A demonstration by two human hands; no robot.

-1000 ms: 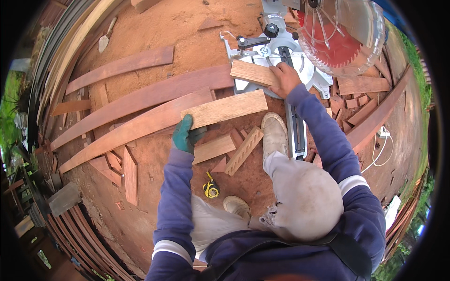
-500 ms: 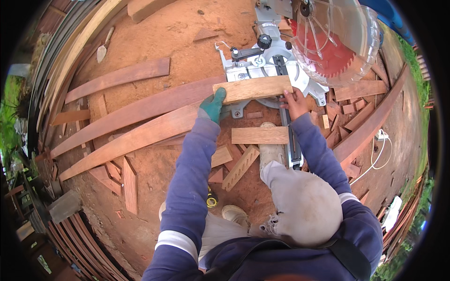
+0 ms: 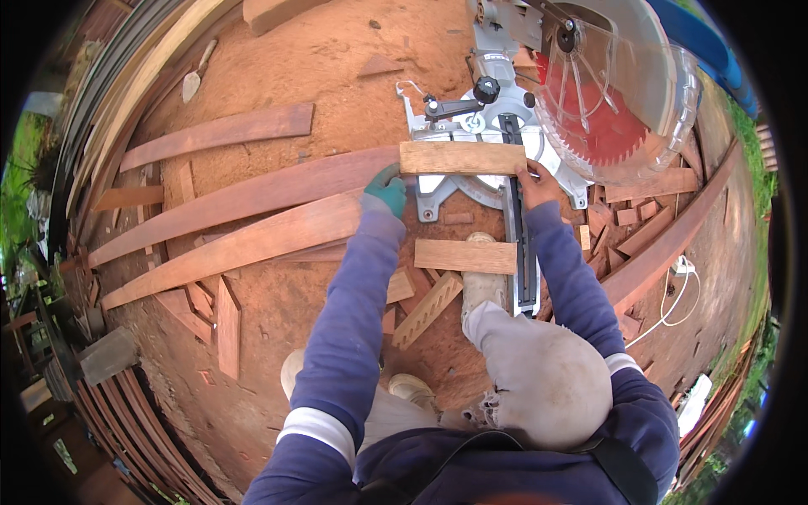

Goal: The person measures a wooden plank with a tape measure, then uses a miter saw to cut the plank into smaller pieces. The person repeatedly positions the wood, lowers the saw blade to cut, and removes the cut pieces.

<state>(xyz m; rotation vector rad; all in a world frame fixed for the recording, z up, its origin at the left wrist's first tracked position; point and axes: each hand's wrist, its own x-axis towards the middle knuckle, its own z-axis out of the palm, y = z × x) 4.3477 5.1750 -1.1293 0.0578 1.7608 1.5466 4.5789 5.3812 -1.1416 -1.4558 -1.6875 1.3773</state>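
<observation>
A short light-brown wooden board (image 3: pixel 461 158) spans between my two hands, in front of the miter saw (image 3: pixel 475 126). My left hand (image 3: pixel 385 192), in a green glove, grips its left end. At the right end, the bare fingers of my right hand (image 3: pixel 535 182) close on the board. The saw's round red blade (image 3: pixel 593 114) is up behind a clear guard, to the right of the board. Below, a second short board (image 3: pixel 465 256) lies across my right shoe, beside the saw's dark rail (image 3: pixel 523 252).
Long reddish planks (image 3: pixel 244 192) stretch to the left over the dirt floor. A board with a row of notches (image 3: pixel 427 310) lies by my foot. Offcuts (image 3: pixel 648 210) are scattered at the right, near a white cable (image 3: pixel 665 320). A trowel (image 3: pixel 194 82) rests at the far left.
The board held in my hands has shifted slightly right and turned from a tilt to nearly level. My left hand's grip has moved to the board's very end. The view has shifted a little.
</observation>
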